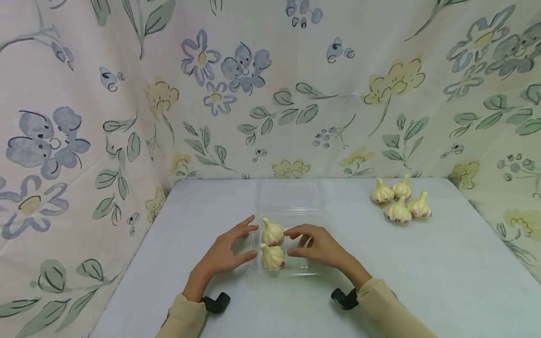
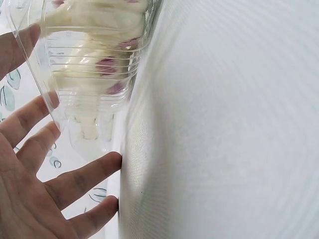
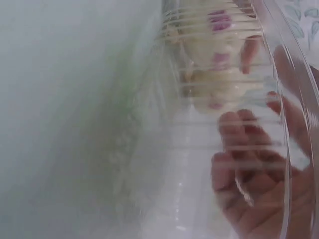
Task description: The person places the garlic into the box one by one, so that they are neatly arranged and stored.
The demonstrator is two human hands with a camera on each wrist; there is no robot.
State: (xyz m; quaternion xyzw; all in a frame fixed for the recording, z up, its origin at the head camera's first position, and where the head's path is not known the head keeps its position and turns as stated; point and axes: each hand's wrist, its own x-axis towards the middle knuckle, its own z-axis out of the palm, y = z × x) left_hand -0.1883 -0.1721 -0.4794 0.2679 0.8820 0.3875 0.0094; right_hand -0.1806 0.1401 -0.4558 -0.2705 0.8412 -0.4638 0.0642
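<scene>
Clear plastic forms a container (image 1: 306, 265) in the head view, two garlic bulbs (image 1: 273, 251) inside; the left hand (image 1: 224, 253) spreads beside it, the right hand (image 1: 319, 246) curves loosely beside the bulbs, both grips empty. The left-wrist view shows straight fingers (image 2: 82, 180) apart; the right-wrist view, relaxed fingers (image 3: 232, 130) through the plastic.

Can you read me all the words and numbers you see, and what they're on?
There are none to read: no words, numbers or signs on the garlic bulbs, the clear plastic box or the flowery cloth.
Any marking on the black wrist devices is too small to read.
</scene>
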